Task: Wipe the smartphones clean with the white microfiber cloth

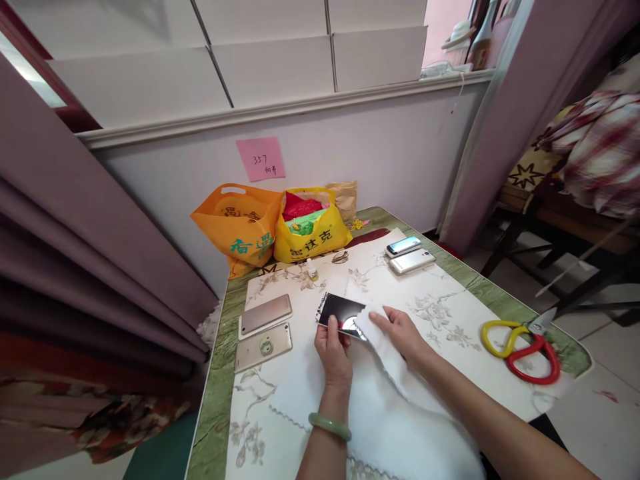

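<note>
A phone with a dark screen (340,312) is held over the middle of the table, its left end showing bare metal edges. My left hand (333,350), with a green bangle at the wrist, grips the phone's lower edge between thumb and fingers. A white cloth (385,347) is pinched in my right hand (400,333) and covers the phone's right end. More white cloth (395,427) spreads below, toward the near edge. Two phones (265,313) (277,340) lie to the left; two others (404,245) (413,261) lie at the back right.
Scissors with yellow and red handles (533,347) lie at the table's right. An orange bag (237,230) and a yellow bag (313,237) stand at the back, with a small white bottle (312,269) before them. A person in plaid (607,140) sits at far right.
</note>
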`<move>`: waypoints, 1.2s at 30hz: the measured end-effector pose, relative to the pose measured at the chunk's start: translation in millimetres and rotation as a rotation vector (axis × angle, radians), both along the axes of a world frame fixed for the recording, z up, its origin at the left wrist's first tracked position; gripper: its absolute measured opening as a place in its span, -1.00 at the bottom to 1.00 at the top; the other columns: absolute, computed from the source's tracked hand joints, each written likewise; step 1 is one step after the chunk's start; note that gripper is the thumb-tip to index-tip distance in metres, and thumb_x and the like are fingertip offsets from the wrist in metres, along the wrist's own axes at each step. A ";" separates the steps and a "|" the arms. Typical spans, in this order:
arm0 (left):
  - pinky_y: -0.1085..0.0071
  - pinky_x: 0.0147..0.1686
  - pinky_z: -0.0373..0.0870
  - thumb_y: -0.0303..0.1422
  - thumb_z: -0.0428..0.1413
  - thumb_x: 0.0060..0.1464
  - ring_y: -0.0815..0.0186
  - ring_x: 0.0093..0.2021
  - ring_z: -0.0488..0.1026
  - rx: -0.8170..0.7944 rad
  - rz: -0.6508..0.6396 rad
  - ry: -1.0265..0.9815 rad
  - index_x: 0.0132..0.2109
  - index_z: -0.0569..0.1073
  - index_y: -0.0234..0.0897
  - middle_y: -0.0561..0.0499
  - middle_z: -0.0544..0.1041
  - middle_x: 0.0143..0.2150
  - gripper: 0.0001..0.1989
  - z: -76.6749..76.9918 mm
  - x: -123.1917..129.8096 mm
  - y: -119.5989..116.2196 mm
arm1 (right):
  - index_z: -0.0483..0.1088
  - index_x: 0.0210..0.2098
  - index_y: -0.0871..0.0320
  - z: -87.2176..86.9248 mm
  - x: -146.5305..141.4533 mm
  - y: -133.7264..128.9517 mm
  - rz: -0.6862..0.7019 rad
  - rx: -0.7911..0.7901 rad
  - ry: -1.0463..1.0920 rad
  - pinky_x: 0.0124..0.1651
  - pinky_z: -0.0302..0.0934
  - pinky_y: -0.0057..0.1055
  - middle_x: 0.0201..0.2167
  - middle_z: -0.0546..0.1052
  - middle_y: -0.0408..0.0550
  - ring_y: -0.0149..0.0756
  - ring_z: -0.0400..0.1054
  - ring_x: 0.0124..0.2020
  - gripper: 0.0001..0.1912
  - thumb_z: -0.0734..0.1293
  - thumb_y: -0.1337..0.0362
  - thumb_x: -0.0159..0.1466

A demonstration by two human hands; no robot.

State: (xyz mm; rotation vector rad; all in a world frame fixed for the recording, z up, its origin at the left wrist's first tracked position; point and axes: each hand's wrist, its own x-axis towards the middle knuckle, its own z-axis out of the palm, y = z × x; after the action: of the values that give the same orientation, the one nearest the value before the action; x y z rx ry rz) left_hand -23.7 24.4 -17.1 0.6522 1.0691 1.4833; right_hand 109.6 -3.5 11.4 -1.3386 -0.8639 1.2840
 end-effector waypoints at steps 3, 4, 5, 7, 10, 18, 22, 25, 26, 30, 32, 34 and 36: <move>0.54 -0.67 0.07 -0.18 0.23 -0.04 0.48 -0.69 0.21 0.018 -0.273 0.021 -0.44 0.40 -0.33 0.11 0.39 -0.67 -0.71 4.8 2.4 -7.8 | 0.42 -0.31 0.18 -0.5 9.0 11.7 -0.193 -0.005 0.115 -0.53 0.18 -0.42 -0.54 0.51 -0.11 -0.31 0.31 -0.58 -0.52 0.41 -0.12 0.04; 0.53 -0.67 0.09 -0.20 0.24 -0.05 0.47 -0.68 0.24 0.024 -0.368 0.036 -0.42 0.42 -0.35 0.04 0.46 -0.63 -0.72 6.5 2.2 -9.6 | 0.42 -0.31 0.17 -0.5 12.6 15.8 -0.243 0.002 0.142 -0.53 0.18 -0.42 -0.55 0.51 -0.12 -0.31 0.31 -0.58 -0.52 0.43 -0.12 0.03; 0.52 -0.67 0.12 -0.21 0.24 -0.06 0.45 -0.67 0.28 0.030 -0.456 0.054 -0.40 0.45 -0.37 -0.03 0.51 -0.57 -0.73 8.3 1.4 -10.9 | 0.42 -0.31 0.17 -0.4 16.3 19.5 -0.283 0.017 0.162 -0.51 0.20 -0.42 -0.54 0.52 -0.12 -0.30 0.32 -0.58 -0.52 0.44 -0.11 0.02; 0.48 -0.63 0.22 -0.21 0.26 -0.08 0.39 -0.62 0.36 0.046 -0.591 0.085 -0.37 0.49 -0.42 -0.14 0.58 -0.46 -0.71 11.8 -1.9 -11.4 | 0.42 -0.30 0.17 0.0 23.7 24.1 -0.303 0.051 0.178 -0.47 0.23 -0.40 -0.51 0.54 -0.10 -0.27 0.36 -0.54 -0.52 0.46 -0.09 0.01; 0.41 -0.57 0.33 -0.09 0.17 0.00 0.27 -0.55 0.46 0.033 -0.705 0.080 -0.37 0.52 -0.47 -0.22 0.58 -0.44 -0.58 16.9 -9.7 -9.5 | 0.43 -0.30 0.17 1.2 32.6 23.6 -0.170 0.047 0.181 -0.44 0.26 -0.40 -0.49 0.55 -0.09 -0.26 0.39 -0.51 -0.54 0.46 -0.07 0.01; 0.39 -0.63 0.28 -0.03 0.06 0.07 0.24 -0.59 0.44 -0.069 -0.987 0.028 -0.38 0.53 -0.42 -0.18 0.55 -0.49 -0.53 22.8 -25.6 -6.5 | 0.45 -0.37 0.19 6.8 43.7 17.1 0.072 -0.016 0.193 -0.47 0.24 -0.46 -0.52 0.54 -0.12 -0.33 0.38 -0.53 -0.62 0.49 0.02 0.01; 0.37 -0.59 0.29 -0.08 0.14 0.03 0.27 -0.60 0.40 -0.116 -1.071 0.062 -0.44 0.53 -0.42 -0.10 0.50 -0.58 -0.58 23.0 -24.6 -3.6 | 0.45 -0.40 0.19 5.1 44.2 16.8 0.130 -0.031 0.140 -0.53 0.17 -0.50 -0.55 0.51 -0.16 -0.38 0.33 -0.58 -0.64 0.50 0.03 0.00; 0.38 -0.38 0.36 -0.21 0.24 -0.04 0.28 -0.47 0.47 -0.117 -0.986 0.031 -0.26 0.57 -0.39 -0.06 0.56 -0.45 -0.70 23.0 -18.4 -3.4 | 0.46 -0.41 0.20 0.9 40.1 17.6 0.147 -0.032 0.119 -0.50 0.19 -0.49 -0.53 0.53 -0.14 -0.37 0.35 -0.55 -0.64 0.50 0.03 -0.01; 0.38 -0.32 0.36 -0.24 0.26 -0.05 0.28 -0.41 0.50 -0.108 -0.943 0.006 -0.20 0.56 -0.37 -0.07 0.58 -0.39 -0.70 22.5 -16.2 -3.7 | 0.46 -0.41 0.20 -1.0 38.2 18.4 0.126 -0.036 0.116 -0.50 0.18 -0.49 -0.54 0.52 -0.14 -0.37 0.34 -0.56 -0.63 0.49 0.02 0.00; 0.43 -0.35 0.34 -0.23 0.26 -0.05 0.30 -0.39 0.50 -0.124 -0.759 -0.040 -0.20 0.55 -0.38 -0.08 0.60 -0.33 -0.69 17.0 -8.9 -5.6 | 0.46 -0.40 0.19 -10.7 29.6 22.4 0.023 -0.074 0.176 -0.51 0.18 -0.46 -0.54 0.53 -0.11 -0.37 0.32 -0.59 -0.59 0.46 -0.04 0.02; 0.43 -0.37 0.35 -0.22 0.27 -0.07 0.30 -0.40 0.50 -0.121 -0.655 -0.046 -0.19 0.54 -0.37 -0.07 0.60 -0.33 -0.67 13.4 -5.6 -6.6 | 0.46 -0.39 0.20 -15.7 22.9 22.2 -0.026 -0.066 0.170 -0.52 0.17 -0.46 -0.54 0.53 -0.09 -0.36 0.31 -0.59 -0.57 0.45 -0.06 0.02; 0.42 -0.35 0.37 -0.21 0.26 -0.07 0.29 -0.38 0.50 -0.102 -0.555 -0.059 -0.15 0.53 -0.35 -0.05 0.60 -0.32 -0.64 10.3 -2.1 -7.1 | 0.46 -0.38 0.21 -19.5 13.9 19.2 -0.072 -0.043 0.106 -0.56 0.12 -0.47 -0.57 0.50 -0.11 -0.37 0.28 -0.61 -0.55 0.42 -0.10 0.05; 0.40 -0.30 0.39 -0.21 0.25 -0.05 0.29 -0.35 0.50 -0.067 -0.443 -0.058 -0.15 0.51 -0.33 -0.03 0.59 -0.31 -0.66 7.9 1.0 -6.8 | 0.48 -0.37 0.21 -20.8 4.3 13.7 -0.072 -0.020 0.026 -0.58 0.07 -0.48 -0.60 0.48 -0.13 -0.38 0.25 -0.62 -0.54 0.39 -0.11 0.07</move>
State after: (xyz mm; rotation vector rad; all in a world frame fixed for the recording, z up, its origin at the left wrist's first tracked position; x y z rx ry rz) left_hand -22.8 17.6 -9.2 0.7388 0.8579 1.0716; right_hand 114.0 10.2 -9.4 -1.3545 -0.7801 1.2545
